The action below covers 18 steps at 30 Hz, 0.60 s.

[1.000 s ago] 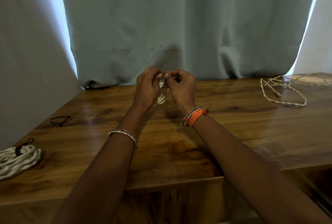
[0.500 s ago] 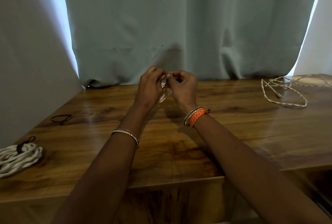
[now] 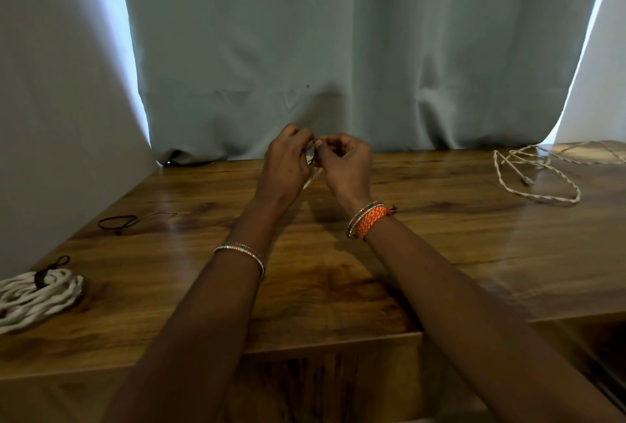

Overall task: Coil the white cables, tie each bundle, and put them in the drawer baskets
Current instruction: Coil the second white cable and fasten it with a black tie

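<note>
My left hand (image 3: 286,165) and my right hand (image 3: 345,165) are raised together above the middle of the wooden table (image 3: 321,287), fingertips meeting. Between them they pinch a thin dark tie around a small white cable bundle (image 3: 312,176), of which only a sliver shows below the fingers. A coiled white cable bundle (image 3: 37,297) with a dark tie round it lies at the table's left edge. A loose, uncoiled white cable (image 3: 538,175) sprawls at the back right.
A spare dark tie (image 3: 118,221) lies on the table to the left. Grey curtains (image 3: 305,49) hang right behind the table's back edge. A dark opening (image 3: 599,355) shows below the table's front at the lower right.
Both hands have lifted slightly and stayed together at the tie; the bundle is more hidden behind the fingers. Everything else on the table lies as before.
</note>
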Tool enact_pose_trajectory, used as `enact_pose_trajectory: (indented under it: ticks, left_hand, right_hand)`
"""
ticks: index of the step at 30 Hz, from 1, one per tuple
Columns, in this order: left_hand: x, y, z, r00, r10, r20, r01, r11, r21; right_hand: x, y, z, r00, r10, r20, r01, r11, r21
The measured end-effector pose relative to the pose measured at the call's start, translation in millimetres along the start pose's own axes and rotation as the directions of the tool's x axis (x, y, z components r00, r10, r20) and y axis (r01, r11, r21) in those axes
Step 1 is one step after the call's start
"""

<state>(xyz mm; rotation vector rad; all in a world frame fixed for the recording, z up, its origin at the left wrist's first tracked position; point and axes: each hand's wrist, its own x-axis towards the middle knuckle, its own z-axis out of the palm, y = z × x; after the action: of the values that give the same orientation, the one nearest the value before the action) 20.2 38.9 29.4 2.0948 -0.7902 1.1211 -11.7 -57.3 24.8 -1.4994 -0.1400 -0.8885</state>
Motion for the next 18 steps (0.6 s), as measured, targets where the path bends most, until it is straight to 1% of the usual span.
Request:
enact_pose_trajectory:
  ticks: [8,11,14,18]
  left_hand:
    - [1.1,7.0,-4.3,1.0,0.004,-0.002,-0.004,0.999,-0.046]
    - [1.0,8.9,-5.8,1.0,-0.006,0.013,0.006,0.999,-0.039]
    - [2.1,10.1,-5.2,1.0,-0.022,-0.004,0.022,0.999,-0.028]
    - [2.9,9.2,-4.3,1.0,-0.009,-0.005,0.009,1.0,0.006]
  right_hand:
    - [-1.0,-0.2,3.0,0.998,-0.001,-0.06,0.002,1.0,0.021]
    - [-1.3,-0.6,2.6,0.998,-0.017,-0.052,0.018,0.999,0.033]
    - [-2.1,-1.1,3.5,0.996,-0.043,-0.081,0.046,0.998,0.035]
    - [-1.6,-0.3,4.1,0.994,-0.061,-0.094,0.064,0.997,0.03]
